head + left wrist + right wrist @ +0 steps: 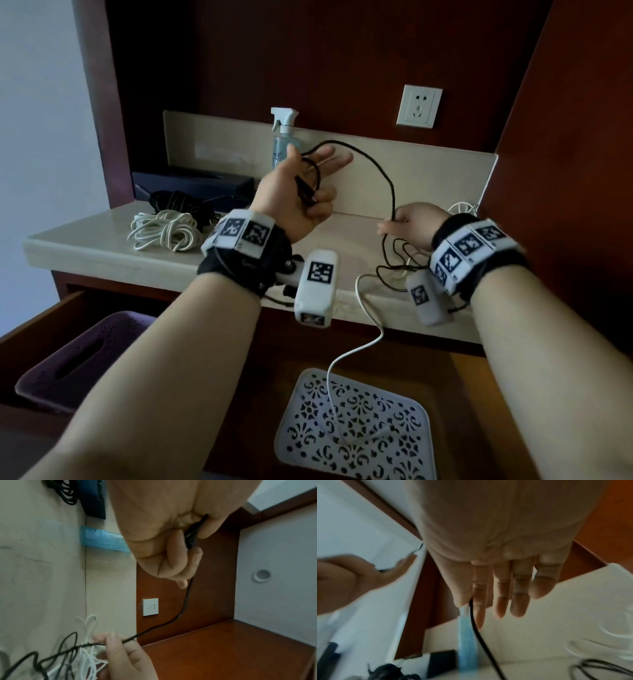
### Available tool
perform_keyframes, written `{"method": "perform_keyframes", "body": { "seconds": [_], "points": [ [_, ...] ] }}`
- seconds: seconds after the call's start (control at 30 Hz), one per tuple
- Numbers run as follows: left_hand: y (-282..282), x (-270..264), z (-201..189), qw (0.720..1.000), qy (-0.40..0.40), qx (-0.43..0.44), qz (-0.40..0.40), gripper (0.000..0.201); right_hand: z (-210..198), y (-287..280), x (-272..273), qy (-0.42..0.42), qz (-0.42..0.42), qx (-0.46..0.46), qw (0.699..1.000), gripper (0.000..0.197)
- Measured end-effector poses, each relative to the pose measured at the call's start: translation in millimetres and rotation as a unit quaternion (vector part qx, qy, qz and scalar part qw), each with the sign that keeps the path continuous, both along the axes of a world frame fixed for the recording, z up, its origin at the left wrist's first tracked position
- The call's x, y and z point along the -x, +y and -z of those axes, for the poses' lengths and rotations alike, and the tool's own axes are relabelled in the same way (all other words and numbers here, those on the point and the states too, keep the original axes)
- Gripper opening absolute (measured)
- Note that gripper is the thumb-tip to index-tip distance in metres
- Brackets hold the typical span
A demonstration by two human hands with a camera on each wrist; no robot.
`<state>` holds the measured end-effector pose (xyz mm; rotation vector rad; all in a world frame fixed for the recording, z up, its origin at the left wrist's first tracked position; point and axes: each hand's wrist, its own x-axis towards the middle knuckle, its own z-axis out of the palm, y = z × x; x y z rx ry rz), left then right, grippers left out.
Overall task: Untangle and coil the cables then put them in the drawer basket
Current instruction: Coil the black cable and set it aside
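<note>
My left hand (305, 195) is raised above the counter and grips the plug end and small loops of a thin black cable (383, 171), its lower fingers curled and two fingers stretched out. The cable arcs up and right, then drops to my right hand (406, 222), which pinches it between thumb and forefinger (477, 601). Below that hand lies a loose tangle of black and white cables (399, 265). One white cable (346, 356) hangs off the counter edge onto a white patterned basket (404, 445). A purple basket (51, 383) sits in the open drawer at left.
A coiled white cable (164, 231) and a bundled black cable (178, 202) lie at the counter's left, beside a dark box (195, 183). A spray bottle (282, 137) stands against the backsplash. A wall socket (419, 106) is above. A wooden side panel closes off the right.
</note>
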<state>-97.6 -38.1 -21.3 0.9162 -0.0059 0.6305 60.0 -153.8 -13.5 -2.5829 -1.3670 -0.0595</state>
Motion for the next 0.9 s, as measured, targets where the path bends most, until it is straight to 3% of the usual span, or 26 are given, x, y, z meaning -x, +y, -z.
{"method": "perform_keyframes", "body": {
  "seconds": [0.07,0.13,0.2,0.3,0.43,0.53,0.63,0.73,0.8,0.83,0.9],
  "points": [
    [1.5,-14.6,-4.8,0.999,0.043,-0.004,-0.024,0.047,-1.6,5.4,-16.4,0.082,0.031,0.018,0.996,0.028],
    [3.6,-27.3,-3.7,0.994,0.099,-0.007,-0.054,0.047,-1.4,8.5,-25.9,0.257,0.059,-0.034,0.964,0.032],
    [8.8,-35.5,-0.3,0.985,0.146,-0.009,-0.089,0.048,-6.5,12.4,-38.4,0.288,0.062,-0.073,0.953,0.030],
    [22.2,-40.7,0.8,0.980,0.158,-0.009,-0.117,0.037,-45.7,25.5,-51.6,0.108,0.021,-0.169,0.980,0.019],
    [37.5,-42.2,-13.0,0.984,0.118,-0.054,-0.123,0.042,-116.6,33.5,-31.5,-0.020,-0.133,-0.394,0.909,0.027],
    [42.9,-41.1,-24.9,0.985,0.108,-0.078,-0.110,0.049,-140.3,32.4,-18.2,-0.088,-0.200,-0.415,0.883,0.026],
    [44.0,-39.1,-29.0,0.987,0.105,-0.081,-0.092,0.055,-135.6,35.8,-18.4,-0.047,-0.181,-0.350,0.918,0.030],
    [46.0,-33.3,-26.8,0.989,0.100,-0.064,-0.090,0.053,-105.5,34.4,-20.8,-0.016,-0.103,-0.112,0.988,0.031],
    [50.3,-27.3,-22.4,0.989,0.106,-0.052,-0.090,0.044,-83.4,30.5,-21.0,-0.032,-0.050,0.061,0.996,0.030],
    [52.9,-23.5,-20.1,0.989,0.109,-0.048,-0.088,0.038,-74.5,29.1,-20.2,-0.044,-0.031,0.104,0.993,0.030],
    [57.4,-13.9,-15.8,0.989,0.112,-0.043,-0.083,0.030,-63.5,27.2,-17.4,-0.024,-0.007,0.076,0.997,0.029]
  ]
}}
